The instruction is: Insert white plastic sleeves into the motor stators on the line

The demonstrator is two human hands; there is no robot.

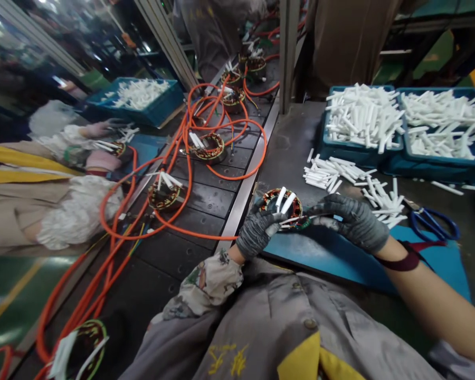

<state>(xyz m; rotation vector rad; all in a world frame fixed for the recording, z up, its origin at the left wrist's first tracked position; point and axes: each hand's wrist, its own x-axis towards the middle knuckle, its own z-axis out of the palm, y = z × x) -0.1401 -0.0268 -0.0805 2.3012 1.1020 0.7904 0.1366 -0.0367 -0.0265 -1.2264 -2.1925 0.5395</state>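
A motor stator (297,205) with copper windings sits on the bench at the left end of a blue mat. Two thick white sleeves (288,202) stick up from its ring. My left hand (257,232), in a dark grey glove, is closed at the stator's near left rim, its fingertips pinching a thin white sleeve that runs across the near side. To the right, my right hand (352,222), also gloved, pinches a thin wire lead (312,215) coming from the stator. Its other fingers are curled, partly hiding the wire.
Loose white sleeves (324,174) lie beyond my right hand, before two blue bins (360,150). Blue-handled scissors (435,224) rest at right. Left, orange cables (190,195) loop over a conveyor (206,203) carrying several stators. A co-worker's gloved hands (103,158) work across it.
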